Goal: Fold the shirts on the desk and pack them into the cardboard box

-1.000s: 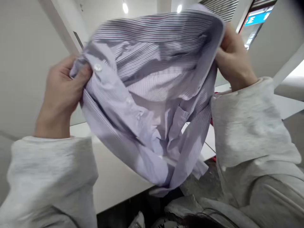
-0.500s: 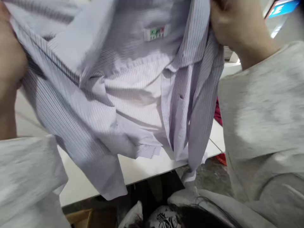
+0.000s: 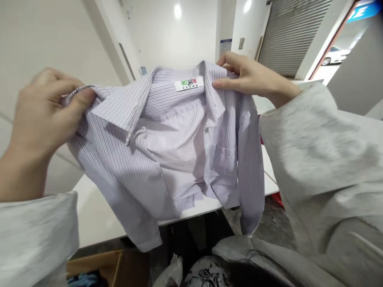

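Note:
I hold a pale lilac striped shirt (image 3: 167, 147) up in the air over a white table (image 3: 95, 219). Its collar faces me, with a white brand label (image 3: 186, 84) at the neck. My left hand (image 3: 44, 111) pinches the shirt's left shoulder between thumb and fingers. On the other side, my right hand (image 3: 251, 77) grips the right shoulder beside the collar, fingers partly stretched over the cloth. The open front and a chest pocket (image 3: 224, 153) hang down, and the sleeves dangle past the table edge.
A brown cardboard box (image 3: 98, 265) with blue cloth in it sits on the floor below the table. Something red (image 3: 277, 197) shows behind my right sleeve. A grey roller shutter (image 3: 293, 36) and white walls stand at the back.
The shirt has moved away from my face and lower, now spread out with its collar upright. Both hands have shifted to its shoulders.

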Demonstrator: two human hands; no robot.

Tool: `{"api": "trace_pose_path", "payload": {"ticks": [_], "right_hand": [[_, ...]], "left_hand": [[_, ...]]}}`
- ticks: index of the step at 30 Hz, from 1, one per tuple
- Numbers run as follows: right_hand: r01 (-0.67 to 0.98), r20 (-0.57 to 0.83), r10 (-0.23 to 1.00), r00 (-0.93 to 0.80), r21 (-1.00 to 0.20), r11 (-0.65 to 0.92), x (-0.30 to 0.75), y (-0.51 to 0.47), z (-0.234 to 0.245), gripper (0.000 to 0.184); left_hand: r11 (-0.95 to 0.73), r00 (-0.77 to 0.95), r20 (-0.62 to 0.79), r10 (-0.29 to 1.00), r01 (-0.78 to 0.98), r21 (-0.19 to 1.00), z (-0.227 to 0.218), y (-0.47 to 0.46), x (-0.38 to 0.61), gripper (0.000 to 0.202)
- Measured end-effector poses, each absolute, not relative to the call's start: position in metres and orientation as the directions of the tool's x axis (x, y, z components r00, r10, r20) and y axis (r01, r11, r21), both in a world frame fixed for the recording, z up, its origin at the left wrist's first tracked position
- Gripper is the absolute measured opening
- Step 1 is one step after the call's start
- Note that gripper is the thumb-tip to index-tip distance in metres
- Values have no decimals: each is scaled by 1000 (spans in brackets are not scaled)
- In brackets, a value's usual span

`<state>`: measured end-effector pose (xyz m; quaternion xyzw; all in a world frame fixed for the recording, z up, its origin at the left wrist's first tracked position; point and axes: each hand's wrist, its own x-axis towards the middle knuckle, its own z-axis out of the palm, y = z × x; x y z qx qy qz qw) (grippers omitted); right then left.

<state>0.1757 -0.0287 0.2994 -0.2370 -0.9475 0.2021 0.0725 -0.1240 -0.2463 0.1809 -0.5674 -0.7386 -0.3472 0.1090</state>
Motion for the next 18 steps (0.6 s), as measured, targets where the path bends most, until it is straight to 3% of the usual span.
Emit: {"api": "trace_pose_path", "payload": {"ticks": [4, 9, 13, 15, 18], "right_hand": [[415, 88, 458, -885, -298, 860, 168, -32, 295, 27], [447, 104, 502, -859, -328, 832, 164, -36, 283, 32], [372, 126, 449, -885, -388, 843, 163, -43, 275, 40], [320, 121, 394, -911, -395, 861, 161, -48, 275, 42], [232, 72, 282, -957, -397, 888, 162, -54, 278, 46]], "left_hand": [[98, -484, 461, 744, 761, 641, 179, -253, -115, 53], [-101, -309, 439, 844, 711, 696, 176, -268, -113, 50], [-135, -139, 416, 898, 815, 564, 184, -278, -105, 65], [-102, -119, 430, 895, 884, 457, 185, -281, -101, 56], [-101, -133, 503, 854, 906, 412, 181, -282, -100, 41]]}}
